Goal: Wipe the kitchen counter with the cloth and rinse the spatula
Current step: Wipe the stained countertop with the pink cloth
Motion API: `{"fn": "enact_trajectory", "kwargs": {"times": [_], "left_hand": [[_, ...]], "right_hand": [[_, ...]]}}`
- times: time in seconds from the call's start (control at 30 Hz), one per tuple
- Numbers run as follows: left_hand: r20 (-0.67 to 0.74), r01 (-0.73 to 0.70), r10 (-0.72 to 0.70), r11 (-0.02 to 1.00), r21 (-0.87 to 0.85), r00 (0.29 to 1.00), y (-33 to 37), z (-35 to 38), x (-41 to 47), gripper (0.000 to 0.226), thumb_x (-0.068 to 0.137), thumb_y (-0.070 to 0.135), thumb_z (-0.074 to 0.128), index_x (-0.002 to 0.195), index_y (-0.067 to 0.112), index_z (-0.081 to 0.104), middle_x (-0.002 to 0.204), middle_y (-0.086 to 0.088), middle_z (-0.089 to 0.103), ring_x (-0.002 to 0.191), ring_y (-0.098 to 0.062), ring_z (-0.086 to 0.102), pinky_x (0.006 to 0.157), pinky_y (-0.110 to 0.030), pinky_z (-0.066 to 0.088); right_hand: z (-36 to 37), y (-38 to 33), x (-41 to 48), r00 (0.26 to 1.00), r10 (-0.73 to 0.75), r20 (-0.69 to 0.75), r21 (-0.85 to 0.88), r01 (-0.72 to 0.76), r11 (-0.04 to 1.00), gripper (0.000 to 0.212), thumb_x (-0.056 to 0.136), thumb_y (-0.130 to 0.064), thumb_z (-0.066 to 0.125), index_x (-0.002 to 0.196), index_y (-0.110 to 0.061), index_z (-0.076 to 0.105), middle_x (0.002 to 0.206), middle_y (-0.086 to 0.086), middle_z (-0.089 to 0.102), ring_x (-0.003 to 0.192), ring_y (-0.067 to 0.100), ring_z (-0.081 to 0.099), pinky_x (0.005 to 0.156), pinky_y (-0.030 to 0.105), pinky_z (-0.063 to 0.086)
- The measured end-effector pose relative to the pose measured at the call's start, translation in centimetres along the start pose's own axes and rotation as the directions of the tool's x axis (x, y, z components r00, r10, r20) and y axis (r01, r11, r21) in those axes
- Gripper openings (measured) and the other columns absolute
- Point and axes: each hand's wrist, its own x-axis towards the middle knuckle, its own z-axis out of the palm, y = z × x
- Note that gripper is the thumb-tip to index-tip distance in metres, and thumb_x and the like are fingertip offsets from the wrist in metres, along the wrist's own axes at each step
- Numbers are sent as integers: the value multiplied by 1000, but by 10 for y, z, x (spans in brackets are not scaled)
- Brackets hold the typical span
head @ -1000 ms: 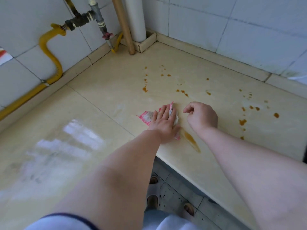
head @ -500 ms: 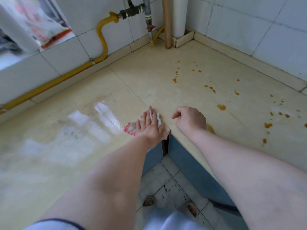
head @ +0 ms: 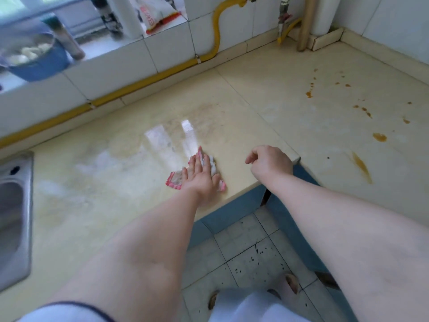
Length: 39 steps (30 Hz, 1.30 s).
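My left hand lies flat, fingers together, pressing a white cloth with red edging onto the beige counter near its inner front corner. My right hand rests at the counter's edge just to the right, loosely curled and holding nothing. Brown sauce spots and a long brown smear mark the right section of the counter. A wet sheen covers the counter beyond the cloth. No spatula is in view.
A steel sink sits at the left edge. A yellow gas pipe runs along the tiled back wall. A blue basin and a bag stand on the window ledge. Blue cabinet fronts and floor tiles lie below.
My left hand has slid the cloth leftward across the counter, past the inner corner. The right hand has followed along the edge. The view has swung left, bringing in the sink.
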Motion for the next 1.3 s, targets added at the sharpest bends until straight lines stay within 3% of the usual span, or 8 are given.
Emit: {"fn": "enact_trajectory", "kwargs": {"times": [0.2, 0.33, 0.43, 0.57, 0.93, 1.07, 1.17, 1.3], "left_hand": [[-122, -26, -3, 971, -236, 993, -69, -10, -25, 48, 102, 30, 34, 148, 19, 31, 156, -2, 29, 144, -27, 25, 112, -39, 26], [-45, -11, -198, 168, -986, 979, -59, -41, -41, 23, 90, 9, 38, 92, 4, 61, 76, -2, 63, 55, -15, 50, 49, -24, 37], [65, 50, -42, -299, -953, 997, -48, -61, -50, 32, 83, 15, 33, 88, 4, 63, 95, -14, 67, 70, -23, 56, 71, -34, 46], [39, 94, 129, -450, -888, 991, -34, -69, -61, 49, 86, 24, 32, 115, -2, 62, 123, -22, 63, 115, -37, 59, 109, -48, 38], [53, 33, -166, -121, -992, 985, -25, -62, -41, 35, 89, -4, 40, 109, 7, 67, 84, -14, 75, 77, -32, 69, 81, -44, 46], [-22, 197, -523, 358, -913, 852, -31, -48, -28, 61, 85, -2, 31, 137, 24, 51, 136, -8, 54, 107, -32, 61, 93, -41, 51], [-195, 215, -394, 781, -587, 898, -15, -31, -21, 63, 90, 13, 40, 149, 31, 28, 160, -7, 16, 142, -35, 26, 112, -51, 32], [-21, 311, -338, 885, -347, 941, 37, 4, -9, 85, 94, 65, 23, 153, 16, -13, 160, -14, -20, 148, -31, -18, 117, -51, -9]], "right_hand": [[28, -34, -35, 999, -36, 29, 2, 36, 999, 44, 80, 3, 42, 93, -29, 69, 105, -7, 69, 95, 19, 63, 73, 27, 50], [38, -48, -44, 998, 45, 33, 188, -50, 981, 38, 82, -2, 44, 92, -30, 68, 106, -8, 69, 98, 18, 64, 81, 29, 53], [38, -63, -48, 970, 103, 219, 441, -192, 877, 40, 87, -4, 44, 115, -25, 62, 127, 1, 61, 115, 22, 57, 96, 32, 47], [32, -83, -58, 882, 60, 466, 625, -377, 684, 36, 89, -10, 49, 123, -16, 59, 128, 0, 57, 118, 18, 52, 101, 38, 40], [16, -61, -46, 930, 283, 237, 654, -368, 661, 17, 86, -9, 54, 93, -8, 69, 71, 6, 63, 72, 23, 64, 58, 25, 51], [8, -39, -37, 914, 363, 183, 538, -402, 741, 37, 92, -10, 51, 128, -4, 53, 114, 12, 62, 114, 30, 59, 86, 34, 49], [8, -17, -31, 916, 391, 90, 435, -390, 812, 41, 94, -4, 44, 135, -8, 49, 138, 9, 52, 124, 30, 51, 95, 34, 45], [6, 5, -19, 940, 339, 44, 443, -323, 837, 38, 91, -2, 45, 120, -19, 63, 130, 1, 60, 116, 23, 57, 89, 30, 48]]}}
